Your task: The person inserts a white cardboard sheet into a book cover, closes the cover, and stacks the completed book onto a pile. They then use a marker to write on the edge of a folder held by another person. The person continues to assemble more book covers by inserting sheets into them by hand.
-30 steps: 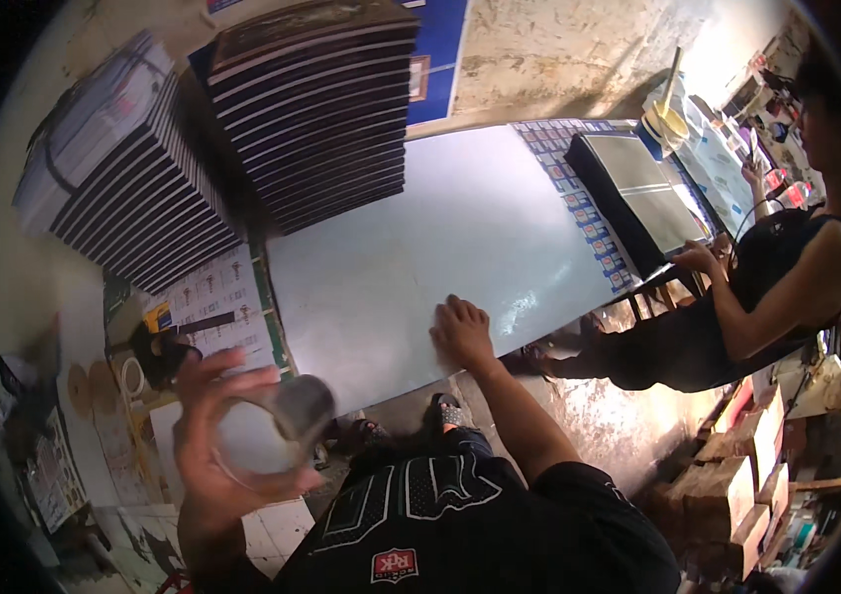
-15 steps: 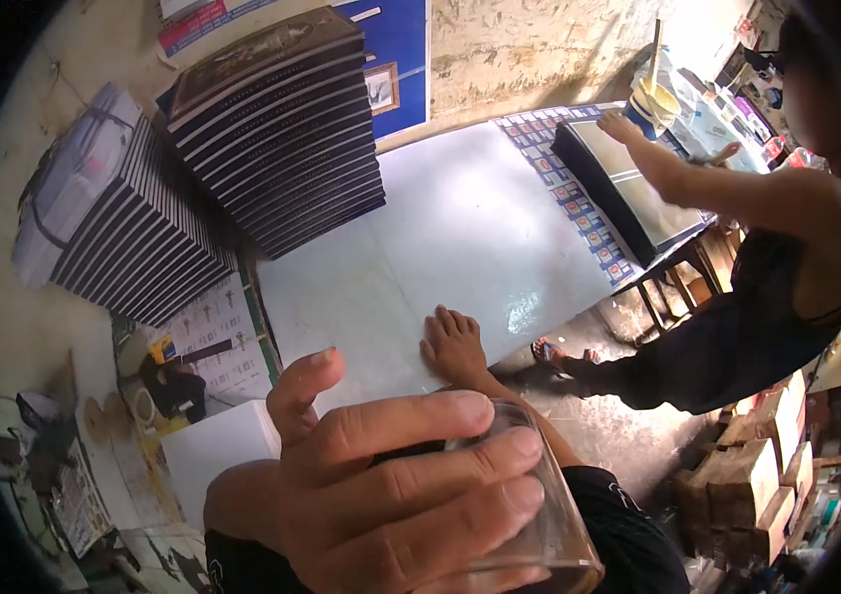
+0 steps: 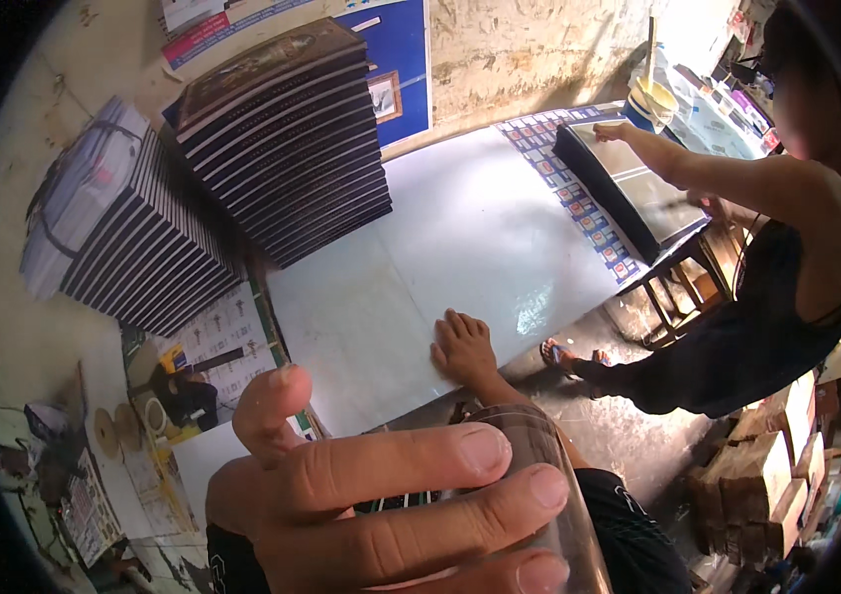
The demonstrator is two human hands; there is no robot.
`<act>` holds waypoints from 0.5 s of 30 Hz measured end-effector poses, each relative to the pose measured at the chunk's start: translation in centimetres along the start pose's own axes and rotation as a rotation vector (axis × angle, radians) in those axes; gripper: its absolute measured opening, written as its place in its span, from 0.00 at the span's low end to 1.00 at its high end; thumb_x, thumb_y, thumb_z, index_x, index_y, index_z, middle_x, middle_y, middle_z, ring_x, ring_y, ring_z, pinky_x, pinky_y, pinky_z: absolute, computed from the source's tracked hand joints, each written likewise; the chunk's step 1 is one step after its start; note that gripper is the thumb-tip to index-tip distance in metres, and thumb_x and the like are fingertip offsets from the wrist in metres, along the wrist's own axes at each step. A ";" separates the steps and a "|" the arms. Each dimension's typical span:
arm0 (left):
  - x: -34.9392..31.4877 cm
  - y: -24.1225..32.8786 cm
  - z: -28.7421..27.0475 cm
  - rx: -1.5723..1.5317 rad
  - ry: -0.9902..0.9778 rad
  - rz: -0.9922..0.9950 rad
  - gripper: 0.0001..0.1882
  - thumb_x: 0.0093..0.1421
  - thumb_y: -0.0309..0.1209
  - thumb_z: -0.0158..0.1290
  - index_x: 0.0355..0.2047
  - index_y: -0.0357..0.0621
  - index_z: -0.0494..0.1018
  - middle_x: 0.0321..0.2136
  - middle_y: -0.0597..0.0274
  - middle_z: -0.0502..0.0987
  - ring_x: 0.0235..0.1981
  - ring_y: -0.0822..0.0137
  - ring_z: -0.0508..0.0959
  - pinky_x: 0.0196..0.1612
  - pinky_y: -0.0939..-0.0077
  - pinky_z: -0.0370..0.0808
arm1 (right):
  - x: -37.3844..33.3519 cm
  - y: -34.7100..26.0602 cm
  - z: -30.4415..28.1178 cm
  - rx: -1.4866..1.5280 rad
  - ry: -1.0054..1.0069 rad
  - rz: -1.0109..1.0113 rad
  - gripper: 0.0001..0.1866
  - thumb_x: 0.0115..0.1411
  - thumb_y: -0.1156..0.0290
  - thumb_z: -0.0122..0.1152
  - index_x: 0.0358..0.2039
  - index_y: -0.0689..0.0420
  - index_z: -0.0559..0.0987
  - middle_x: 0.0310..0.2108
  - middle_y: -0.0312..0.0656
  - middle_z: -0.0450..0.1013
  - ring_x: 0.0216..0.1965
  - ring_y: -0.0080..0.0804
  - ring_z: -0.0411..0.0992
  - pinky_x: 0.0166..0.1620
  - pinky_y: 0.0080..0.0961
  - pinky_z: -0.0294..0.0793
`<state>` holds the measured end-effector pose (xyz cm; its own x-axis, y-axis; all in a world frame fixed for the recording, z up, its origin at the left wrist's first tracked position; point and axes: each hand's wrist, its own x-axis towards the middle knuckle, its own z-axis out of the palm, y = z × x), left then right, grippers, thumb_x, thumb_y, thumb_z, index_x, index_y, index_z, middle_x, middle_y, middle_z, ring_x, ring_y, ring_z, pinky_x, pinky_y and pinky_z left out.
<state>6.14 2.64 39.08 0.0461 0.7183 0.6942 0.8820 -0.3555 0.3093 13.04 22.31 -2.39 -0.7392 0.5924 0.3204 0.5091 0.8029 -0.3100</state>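
Close to the camera, my left hand (image 3: 381,505) is wrapped round a clear drinking glass (image 3: 547,436). Two or three fingers lie across its side, while another digit sticks up away from it. The glass's lower part runs out of the picture, and I cannot make out what it contains. My right hand (image 3: 465,348) rests palm down on the near edge of a pale, smooth-topped table (image 3: 391,297), fingers spread and holding nothing.
Tall stacks of dark-edged books (image 3: 292,148) and boards (image 3: 148,238) stand at the left. Across the table, another person (image 3: 737,297) leans over a large dark-sided block (image 3: 629,178), near a yellow-rimmed bucket (image 3: 653,99). Wrapped bundles (image 3: 752,485) are piled at lower right.
The glass and my left hand have come lower and nearer the camera. My right hand stays on the table. The other person's farther-right hand has shifted, and the view has moved slightly.
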 end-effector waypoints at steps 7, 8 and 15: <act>-0.1 1.8 1.9 -0.073 0.321 0.063 0.23 0.59 0.56 0.53 0.46 0.59 0.62 0.38 0.74 0.81 0.47 0.67 0.76 0.69 0.51 0.47 | -0.5 -0.3 -0.1 0.001 0.027 -0.020 0.25 0.57 0.56 0.56 0.54 0.53 0.73 0.59 0.48 0.65 0.60 0.44 0.60 0.61 0.46 0.57; -0.1 1.6 2.1 -0.072 0.322 0.060 0.23 0.59 0.56 0.53 0.46 0.59 0.62 0.38 0.74 0.81 0.47 0.67 0.76 0.69 0.51 0.47 | -0.7 -0.3 -0.1 0.001 0.025 -0.023 0.25 0.57 0.56 0.56 0.54 0.53 0.73 0.59 0.48 0.65 0.60 0.44 0.60 0.61 0.46 0.57; -0.5 1.2 -1.7 0.020 0.209 0.188 0.20 0.60 0.51 0.55 0.47 0.61 0.63 0.39 0.78 0.80 0.47 0.68 0.75 0.70 0.54 0.46 | 0.2 -0.4 -0.4 0.007 -0.023 0.008 0.25 0.58 0.55 0.55 0.53 0.54 0.73 0.60 0.48 0.64 0.62 0.45 0.60 0.62 0.46 0.55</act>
<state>6.42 0.83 40.20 0.1138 0.5013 0.8577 0.8763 -0.4575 0.1511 12.82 22.14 -1.82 -0.7448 0.5972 0.2976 0.5121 0.7975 -0.3188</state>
